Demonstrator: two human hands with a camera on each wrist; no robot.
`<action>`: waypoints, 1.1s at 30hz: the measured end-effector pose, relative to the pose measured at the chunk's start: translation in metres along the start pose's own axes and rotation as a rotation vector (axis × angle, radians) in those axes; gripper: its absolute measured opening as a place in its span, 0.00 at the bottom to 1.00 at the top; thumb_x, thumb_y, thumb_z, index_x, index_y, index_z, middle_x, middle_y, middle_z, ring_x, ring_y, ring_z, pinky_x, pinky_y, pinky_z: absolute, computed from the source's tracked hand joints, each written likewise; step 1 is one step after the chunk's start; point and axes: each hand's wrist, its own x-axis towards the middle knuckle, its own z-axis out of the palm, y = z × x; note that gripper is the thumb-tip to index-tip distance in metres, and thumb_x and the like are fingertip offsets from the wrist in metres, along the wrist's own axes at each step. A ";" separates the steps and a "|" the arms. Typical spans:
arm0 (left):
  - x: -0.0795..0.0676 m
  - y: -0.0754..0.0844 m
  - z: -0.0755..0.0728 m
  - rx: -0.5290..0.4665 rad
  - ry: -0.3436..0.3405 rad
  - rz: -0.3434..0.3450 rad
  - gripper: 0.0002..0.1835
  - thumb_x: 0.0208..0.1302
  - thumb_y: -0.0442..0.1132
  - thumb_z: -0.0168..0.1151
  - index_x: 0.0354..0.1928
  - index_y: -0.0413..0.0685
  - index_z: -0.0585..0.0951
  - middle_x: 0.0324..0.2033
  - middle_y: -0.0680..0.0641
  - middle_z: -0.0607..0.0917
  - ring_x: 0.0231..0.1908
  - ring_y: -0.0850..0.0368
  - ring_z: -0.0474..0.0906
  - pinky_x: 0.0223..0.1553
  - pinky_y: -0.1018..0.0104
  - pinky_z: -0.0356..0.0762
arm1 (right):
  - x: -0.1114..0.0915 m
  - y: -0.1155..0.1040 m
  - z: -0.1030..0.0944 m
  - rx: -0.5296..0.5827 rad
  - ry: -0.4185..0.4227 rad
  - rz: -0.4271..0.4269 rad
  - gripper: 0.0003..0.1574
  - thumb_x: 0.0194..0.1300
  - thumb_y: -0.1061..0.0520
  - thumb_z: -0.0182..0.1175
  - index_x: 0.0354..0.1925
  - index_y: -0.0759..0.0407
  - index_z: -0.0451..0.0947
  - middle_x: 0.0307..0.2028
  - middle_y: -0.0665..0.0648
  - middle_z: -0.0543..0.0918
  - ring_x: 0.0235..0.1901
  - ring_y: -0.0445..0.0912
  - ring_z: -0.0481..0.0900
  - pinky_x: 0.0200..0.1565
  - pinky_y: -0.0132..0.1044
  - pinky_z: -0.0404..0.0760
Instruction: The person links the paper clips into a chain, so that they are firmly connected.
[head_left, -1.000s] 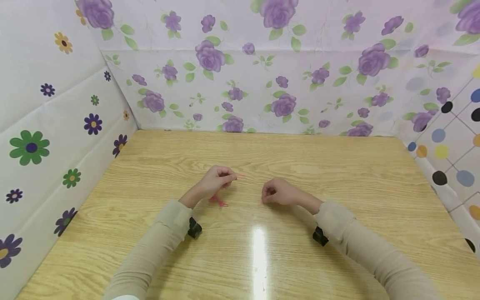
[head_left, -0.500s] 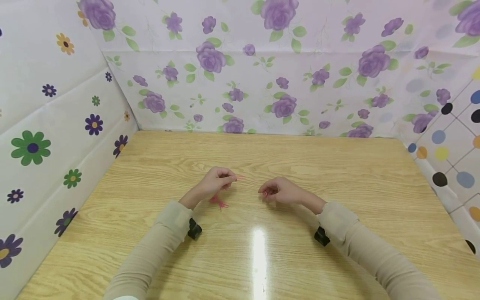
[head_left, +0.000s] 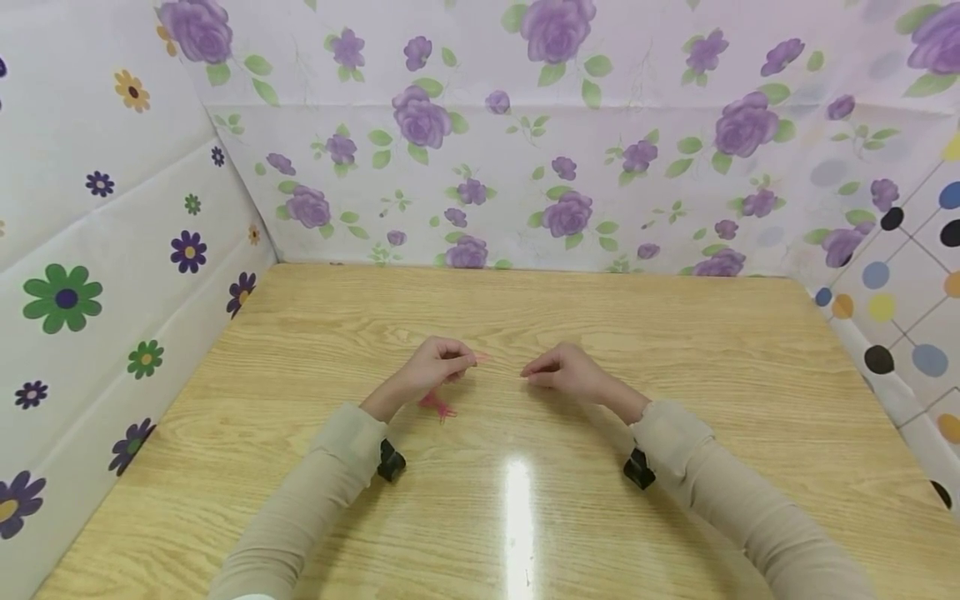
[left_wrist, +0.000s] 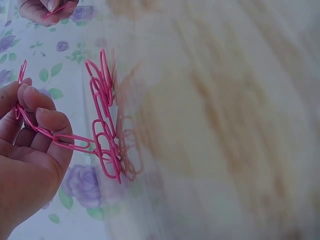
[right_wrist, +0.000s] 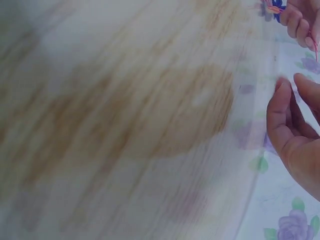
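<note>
The chain of pink wire paper clips (left_wrist: 102, 135) hung from the fingers of the left hand (head_left: 431, 367), its long axis running down and back from the fingertips toward the wrist, with the free end bunched on the light wood-grain table (head_left: 675, 350) just under the heel of that hand. In the left wrist view the curled fingers (left_wrist: 47, 117) pinched the upper links, and one link (left_wrist: 22, 71) stuck up past the fingertips, pointing toward the other hand.

The right hand (head_left: 566, 372) lay just across from it, fingertip toward fingertip, with a short bare stretch of table between them. Its thumb and forefinger were drawn together, and the left wrist view showed a single pink wire paper clip (left_wrist: 54, 9) pinched there (the head view was too small to confirm it). The loose clip thus lay to the right of the chain's top link, on nearly the same line, and the right hand was the nearer one to it by holding it.

Against the frame a second earlier, the right hand had risen a little and its fingers had turned from a loose curl, knuckles up, into a forward-pointing pinch aimed at the left fingertips. The left hand and the hanging chain had barely shifted.

The beige sleeves (head_left: 330, 475) framed the hands, before a wall of purple rose-print sheeting (head_left: 525, 167).
</note>
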 end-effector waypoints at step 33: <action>0.009 0.004 0.007 0.010 -0.056 0.054 0.14 0.67 0.33 0.49 0.36 0.22 0.74 0.18 0.47 0.70 0.16 0.61 0.59 0.19 0.71 0.59 | 0.017 -0.019 0.019 -0.075 0.305 -0.062 0.03 0.52 0.64 0.66 0.25 0.63 0.81 0.24 0.54 0.82 0.24 0.42 0.78 0.28 0.32 0.77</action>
